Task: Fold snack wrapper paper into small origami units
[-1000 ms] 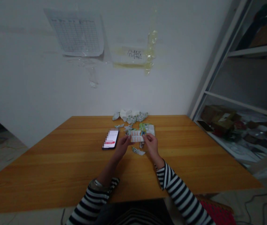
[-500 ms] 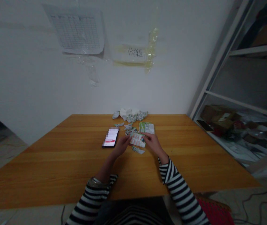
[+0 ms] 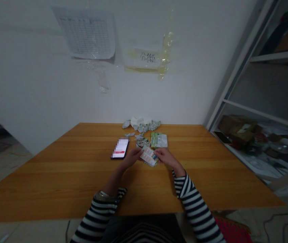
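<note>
Between my two hands is a small printed paper sheet (image 3: 149, 156), white with red and green print, tilted just above the table. My left hand (image 3: 133, 157) pinches its left edge. The right edge is pinched by the fingers of my right hand (image 3: 165, 156). Right behind the sheet lies a crumpled piece of printed paper (image 3: 141, 140), and beside that a flat green and white printed packet or sheet (image 3: 159, 139). A phone (image 3: 120, 148) with a lit screen rests left of my left hand. A torn scrap under the held sheet is mostly hidden.
Several crumpled papers (image 3: 142, 126) lie along the wall end of the wooden table (image 3: 199, 175). A small scrap (image 3: 129, 134) is nearer. At the right stands a shelf (image 3: 237, 104) with boxes and a dark phone-like object (image 3: 222, 137). Taped papers hang on the wall.
The held sheet has tilted, its right side lower and nearer to me. My right hand has moved slightly down and now covers less of the green packet. The near scrap is now mostly covered.
</note>
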`<state>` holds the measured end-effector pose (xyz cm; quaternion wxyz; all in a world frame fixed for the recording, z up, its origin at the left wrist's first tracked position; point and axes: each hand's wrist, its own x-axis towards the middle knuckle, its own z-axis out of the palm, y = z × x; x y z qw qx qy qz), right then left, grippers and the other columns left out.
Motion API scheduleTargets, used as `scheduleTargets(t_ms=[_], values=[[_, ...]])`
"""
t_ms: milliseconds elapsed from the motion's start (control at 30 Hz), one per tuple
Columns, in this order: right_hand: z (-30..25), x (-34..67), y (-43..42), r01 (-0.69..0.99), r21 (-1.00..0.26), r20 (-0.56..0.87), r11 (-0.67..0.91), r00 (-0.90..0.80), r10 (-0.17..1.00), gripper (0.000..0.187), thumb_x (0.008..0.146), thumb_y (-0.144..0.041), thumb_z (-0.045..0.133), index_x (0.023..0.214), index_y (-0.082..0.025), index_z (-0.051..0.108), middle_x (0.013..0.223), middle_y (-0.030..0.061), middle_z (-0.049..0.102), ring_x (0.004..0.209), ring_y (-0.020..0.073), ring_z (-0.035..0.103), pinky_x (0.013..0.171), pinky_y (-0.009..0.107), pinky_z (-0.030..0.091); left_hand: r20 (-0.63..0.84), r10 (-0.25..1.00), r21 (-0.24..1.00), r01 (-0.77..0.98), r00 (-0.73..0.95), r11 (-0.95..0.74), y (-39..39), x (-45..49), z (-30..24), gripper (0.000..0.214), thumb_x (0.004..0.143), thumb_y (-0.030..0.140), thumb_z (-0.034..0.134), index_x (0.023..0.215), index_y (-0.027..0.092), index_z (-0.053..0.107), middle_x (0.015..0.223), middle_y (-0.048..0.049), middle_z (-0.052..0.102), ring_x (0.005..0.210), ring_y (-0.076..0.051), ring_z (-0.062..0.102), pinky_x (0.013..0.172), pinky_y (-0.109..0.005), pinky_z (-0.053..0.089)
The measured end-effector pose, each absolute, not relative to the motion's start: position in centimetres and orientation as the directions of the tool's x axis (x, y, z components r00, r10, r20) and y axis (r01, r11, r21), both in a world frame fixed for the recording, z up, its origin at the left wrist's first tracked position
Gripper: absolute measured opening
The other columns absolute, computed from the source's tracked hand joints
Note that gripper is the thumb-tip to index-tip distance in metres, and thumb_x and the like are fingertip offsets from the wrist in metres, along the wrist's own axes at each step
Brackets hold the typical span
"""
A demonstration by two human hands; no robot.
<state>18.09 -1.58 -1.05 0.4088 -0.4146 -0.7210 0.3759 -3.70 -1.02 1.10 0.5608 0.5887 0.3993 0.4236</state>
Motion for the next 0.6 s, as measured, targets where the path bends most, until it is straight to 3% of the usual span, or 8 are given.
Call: scheduleTargets(t_ms=[167,367,500,600], values=[[-1.9,15.2,-1.8,0.311,-0.885,0.311,0.346,-0.160,0.937,0.036,0.090,-0.039,0.045,0.065,-0.018,0.060,0.043,-0.0043,0.051,0.037,0.0112,0.048,0.040,0.019,0.034,-0.040,0.991,0.995,-0.084,0.129,0.051,-0.7,-4.1,0.8,0.041,0.065,0.051,0.076,0.073,0.011,0.069,0.070,-0.0065,0.072,0.063,-0.016,0.066,0.065,-0.029,0.055],[-2.9,13.2,-2.1,0.342,-0.886,0.338,0.315,0.008,0.941,0.034,0.086,-0.038,0.049,0.061,-0.019,0.061,0.044,-0.0026,0.053,0.042,0.0130,0.050,0.043,0.020,0.032,-0.062,0.998,0.982,-0.180,-0.013,0.058,-0.5,-4.2,0.0,0.044,0.057,0.050,0.081,0.075,0.011,0.070,0.071,-0.0059,0.073,0.065,-0.017,0.068,0.070,-0.029,0.057],[-3.0,13.0,-2.4,0.310,-0.902,0.334,0.301,0.061,0.940,0.037,0.087,-0.043,0.046,0.064,-0.018,0.062,0.044,-0.0025,0.053,0.042,0.0135,0.050,0.042,0.021,0.033,-0.049,0.999,0.979,-0.200,-0.001,0.047,-0.6,-3.7,0.2,0.045,0.061,0.052,0.078,0.081,0.013,0.070,0.077,-0.0069,0.074,0.071,-0.018,0.070,0.073,-0.030,0.057],[-2.9,12.9,-2.5,0.271,-0.916,0.328,0.296,0.081,0.941,0.040,0.086,-0.047,0.046,0.065,-0.017,0.062,0.047,-0.0021,0.054,0.041,0.0133,0.051,0.041,0.021,0.034,-0.065,0.996,0.983,-0.168,0.067,0.075,-0.7,-3.5,0.3,0.047,0.060,0.053,0.079,0.078,0.010,0.071,0.072,-0.0105,0.074,0.065,-0.022,0.070,0.064,-0.033,0.058]])
